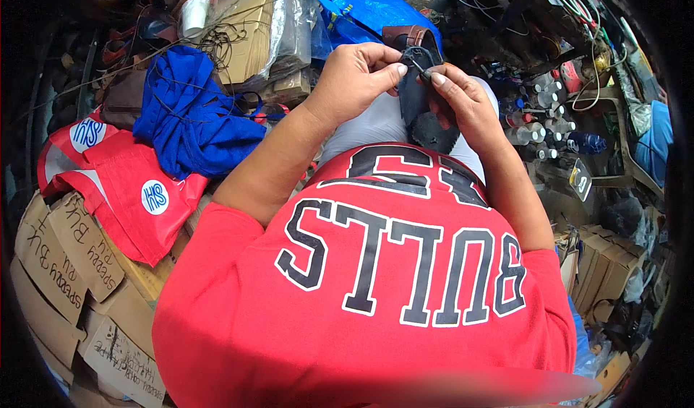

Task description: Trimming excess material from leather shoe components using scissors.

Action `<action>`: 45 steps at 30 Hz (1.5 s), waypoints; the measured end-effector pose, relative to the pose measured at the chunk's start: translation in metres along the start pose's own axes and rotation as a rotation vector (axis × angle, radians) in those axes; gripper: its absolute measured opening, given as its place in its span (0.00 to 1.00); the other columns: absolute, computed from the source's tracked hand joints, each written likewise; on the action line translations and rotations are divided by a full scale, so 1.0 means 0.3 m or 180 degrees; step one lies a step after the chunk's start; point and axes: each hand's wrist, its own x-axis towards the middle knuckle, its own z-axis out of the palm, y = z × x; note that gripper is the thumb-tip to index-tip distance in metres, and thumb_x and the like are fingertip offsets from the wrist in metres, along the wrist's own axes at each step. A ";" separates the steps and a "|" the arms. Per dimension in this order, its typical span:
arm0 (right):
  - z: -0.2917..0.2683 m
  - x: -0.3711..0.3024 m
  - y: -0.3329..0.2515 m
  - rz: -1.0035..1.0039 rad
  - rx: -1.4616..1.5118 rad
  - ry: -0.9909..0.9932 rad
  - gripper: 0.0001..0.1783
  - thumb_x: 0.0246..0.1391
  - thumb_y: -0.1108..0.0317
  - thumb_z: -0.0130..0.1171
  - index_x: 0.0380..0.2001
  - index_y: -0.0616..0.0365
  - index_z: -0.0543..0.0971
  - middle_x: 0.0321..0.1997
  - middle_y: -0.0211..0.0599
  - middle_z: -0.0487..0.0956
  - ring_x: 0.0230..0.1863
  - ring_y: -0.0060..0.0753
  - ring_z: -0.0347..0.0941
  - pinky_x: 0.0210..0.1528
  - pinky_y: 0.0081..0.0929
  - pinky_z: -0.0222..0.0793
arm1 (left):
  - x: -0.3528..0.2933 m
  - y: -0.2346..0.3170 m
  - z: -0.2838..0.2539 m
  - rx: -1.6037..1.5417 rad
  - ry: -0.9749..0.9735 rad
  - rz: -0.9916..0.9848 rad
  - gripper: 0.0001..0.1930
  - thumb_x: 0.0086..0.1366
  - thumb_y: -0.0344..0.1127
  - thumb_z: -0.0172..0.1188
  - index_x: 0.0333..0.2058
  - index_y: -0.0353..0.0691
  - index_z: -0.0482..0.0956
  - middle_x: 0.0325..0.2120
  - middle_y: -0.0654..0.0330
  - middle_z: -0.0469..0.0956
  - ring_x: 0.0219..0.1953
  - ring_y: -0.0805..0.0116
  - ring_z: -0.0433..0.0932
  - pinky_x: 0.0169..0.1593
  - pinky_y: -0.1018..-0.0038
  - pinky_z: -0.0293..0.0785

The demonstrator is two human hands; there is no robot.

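In my lap, over the pale trousers, lies a long black piece shaped like a shoe sole, with a rounded, rough-edged end toward me. A brown leather band shows just beyond its far end. My left hand comes in from the left, thumb and forefinger pinched together at the far end of the black piece. From the right, my right hand pinches a thin dark stick-like thing that slants across that end. What sits between my left fingertips is too small to tell.
To the left lie a blue cloth, a red bag and cardboard pieces. A plastic-wrapped cardboard stack, a white cup and a blue sheet are ahead. Several small bottles crowd the right.
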 end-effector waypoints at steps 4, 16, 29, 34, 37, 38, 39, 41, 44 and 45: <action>-0.009 -0.006 0.010 0.0096 0.0650 -0.0306 0.15 0.58 0.57 0.48 0.36 0.59 0.74 0.19 0.26 0.69 0.16 0.13 0.60 0.16 0.11 0.54 | -0.001 0.013 -0.001 0.0209 -0.0188 -0.0185 0.08 0.59 0.29 0.57 0.36 0.31 0.77 0.28 0.62 0.78 0.28 0.79 0.74 0.33 0.82 0.72; -0.037 -0.016 -0.030 0.0014 0.0129 -0.0320 0.16 0.58 0.57 0.49 0.38 0.59 0.73 0.20 0.26 0.69 0.17 0.13 0.62 0.17 0.10 0.55 | 0.010 0.045 -0.021 -0.0439 -0.0378 -0.0175 0.09 0.59 0.31 0.57 0.37 0.33 0.77 0.28 0.62 0.78 0.30 0.77 0.75 0.36 0.80 0.73; -0.024 0.028 -0.037 -0.0664 -0.0262 0.0624 0.17 0.44 0.66 0.64 0.39 0.56 0.74 0.25 0.22 0.72 0.21 0.10 0.63 0.21 0.10 0.57 | 0.030 0.000 -0.034 -0.0889 -0.0637 -0.0970 0.11 0.59 0.34 0.56 0.40 0.36 0.76 0.30 0.63 0.78 0.31 0.76 0.76 0.41 0.77 0.71; -0.016 0.035 -0.030 -0.0202 0.0326 0.0339 0.15 0.45 0.67 0.63 0.38 0.55 0.75 0.24 0.21 0.71 0.17 0.11 0.60 0.19 0.10 0.55 | 0.014 0.030 -0.001 0.1257 0.0261 0.1022 0.15 0.54 0.29 0.60 0.43 0.38 0.77 0.32 0.62 0.77 0.34 0.72 0.75 0.42 0.76 0.71; -0.015 0.043 -0.024 -0.0197 0.0428 0.0187 0.15 0.45 0.67 0.63 0.38 0.55 0.74 0.24 0.21 0.70 0.18 0.11 0.60 0.19 0.10 0.55 | 0.025 0.048 0.003 0.2008 -0.0005 0.2027 0.17 0.48 0.27 0.65 0.40 0.41 0.79 0.33 0.60 0.76 0.36 0.70 0.74 0.40 0.76 0.71; -0.014 0.044 -0.022 -0.0212 0.0447 0.0116 0.15 0.45 0.67 0.63 0.38 0.55 0.74 0.24 0.21 0.70 0.18 0.11 0.60 0.19 0.10 0.55 | 0.024 0.053 0.011 0.2055 -0.0041 0.1974 0.17 0.44 0.27 0.68 0.36 0.42 0.81 0.31 0.60 0.76 0.34 0.69 0.75 0.38 0.77 0.71; -0.010 0.043 -0.028 -0.0212 0.0445 0.0106 0.15 0.45 0.67 0.63 0.38 0.55 0.74 0.24 0.21 0.70 0.18 0.11 0.60 0.19 0.10 0.55 | 0.025 0.054 0.006 0.2059 -0.0032 0.1972 0.17 0.44 0.27 0.68 0.36 0.42 0.81 0.31 0.60 0.76 0.34 0.69 0.75 0.38 0.77 0.71; -0.003 0.035 -0.046 -0.0219 0.0210 0.0138 0.16 0.45 0.69 0.63 0.39 0.56 0.73 0.26 0.22 0.71 0.19 0.11 0.61 0.20 0.11 0.57 | 0.028 0.057 -0.004 0.2042 -0.0162 0.1668 0.12 0.47 0.27 0.66 0.34 0.40 0.81 0.27 0.61 0.77 0.31 0.71 0.76 0.37 0.78 0.71; -0.001 0.034 -0.040 -0.0472 -0.0154 0.0189 0.17 0.44 0.71 0.63 0.39 0.57 0.71 0.26 0.22 0.71 0.21 0.11 0.62 0.21 0.11 0.59 | 0.018 0.065 0.002 0.1727 -0.0274 0.0698 0.07 0.51 0.28 0.63 0.32 0.38 0.80 0.24 0.61 0.78 0.27 0.74 0.75 0.35 0.79 0.70; 0.003 0.033 -0.042 -0.0470 -0.0160 0.0186 0.17 0.44 0.71 0.63 0.39 0.57 0.71 0.26 0.22 0.71 0.21 0.11 0.62 0.21 0.11 0.59 | 0.021 0.066 -0.003 0.1723 -0.0268 0.0700 0.07 0.51 0.28 0.63 0.32 0.38 0.80 0.24 0.61 0.78 0.27 0.74 0.75 0.35 0.79 0.70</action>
